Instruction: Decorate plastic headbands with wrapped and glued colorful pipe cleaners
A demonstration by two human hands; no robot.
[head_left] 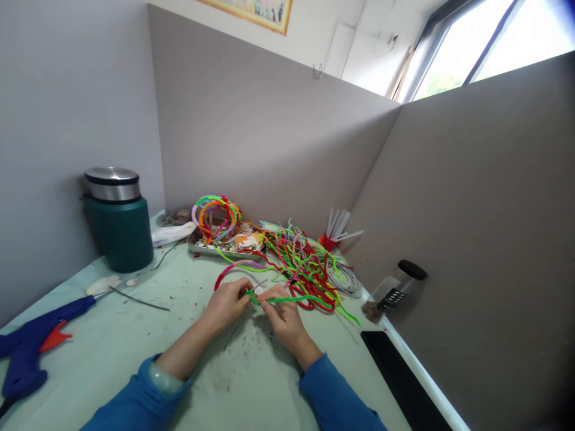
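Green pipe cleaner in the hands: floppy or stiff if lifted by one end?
Probably semi-floppy: the green pipe cleaner bends and wavers between the left hand and right hand. Likely very light, being thin and fuzzy. It may snag the loose pile of pipe cleaners beside it.

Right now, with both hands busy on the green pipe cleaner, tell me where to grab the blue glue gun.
Take the glue gun by its handle, the lower part near the table's front-left edge, coming from the left hand's side. It lies flat with its nozzle pointing toward the green flask, so the handle is probably the safest part.
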